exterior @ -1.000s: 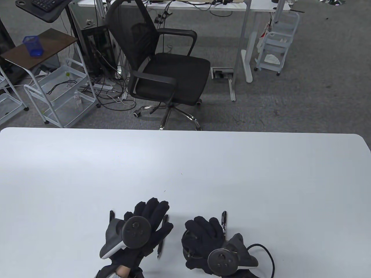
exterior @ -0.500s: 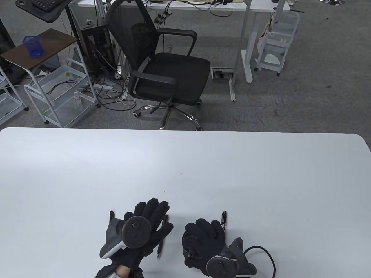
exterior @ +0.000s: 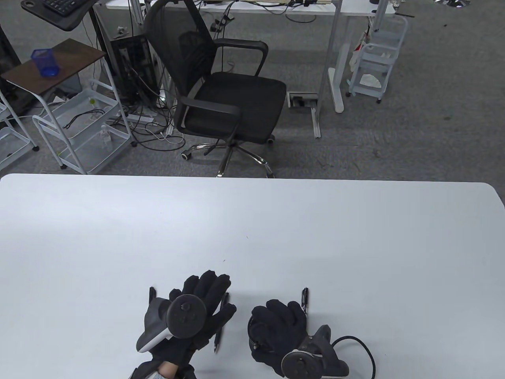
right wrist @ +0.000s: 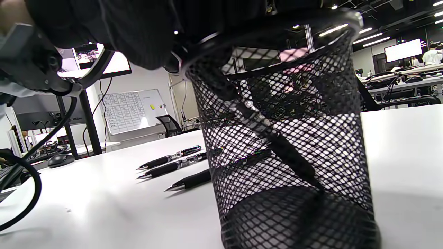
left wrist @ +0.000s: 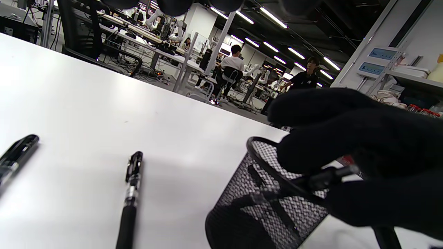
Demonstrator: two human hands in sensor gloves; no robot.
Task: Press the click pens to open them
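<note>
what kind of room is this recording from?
Likely an open-plan lab or office: white table, office chair on grey carpet, rows of desks under ceiling strip lights, people at work.

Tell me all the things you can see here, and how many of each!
Table: one, white, fills the near half of the table view.
Mesh pen cup: one, black, standing on the table under the right hand.
Pen in the cup: one, black, leaning inside.
Pens lying on the table: three show in the right wrist view, black, side by side beside the cup.
Office chair: one, black, behind the table.
Blue cup: one, on a brown side table.
Left hand: black glove, lying over the pens.
Right hand: black glove, over the cup's rim.
</note>
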